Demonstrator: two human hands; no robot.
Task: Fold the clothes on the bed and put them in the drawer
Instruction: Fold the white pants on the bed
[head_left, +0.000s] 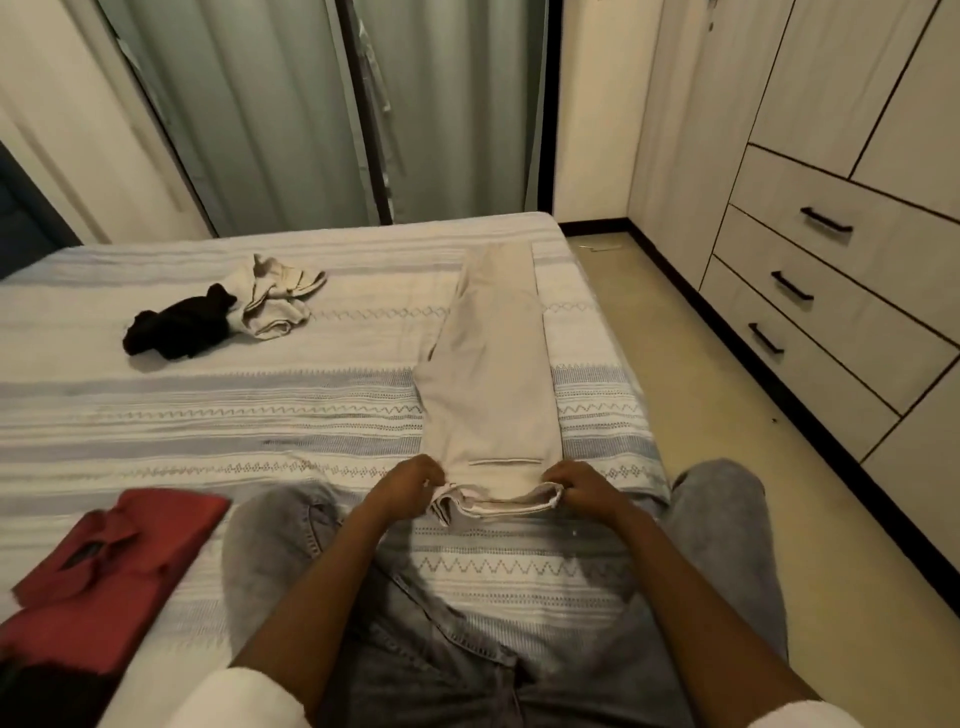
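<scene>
Beige trousers (491, 374) lie lengthwise on the bed (208, 415), legs stacked and pointing away from me. My left hand (410, 486) grips the left end of the waistband. My right hand (579, 486) grips its right end. A folded red shirt (109, 566) rests at the bed's near left. Further back on the left, a crumpled black garment (179, 327) touches a crumpled cream garment (275, 296). The wardrobe's drawers (831, 291) at the right are closed.
I sit on the bed with my legs in grey jeans (275, 561) spread either side of the trousers. A strip of tan floor (701, 415) runs between bed and wardrobe. Grey curtains (291, 114) hang behind the bed.
</scene>
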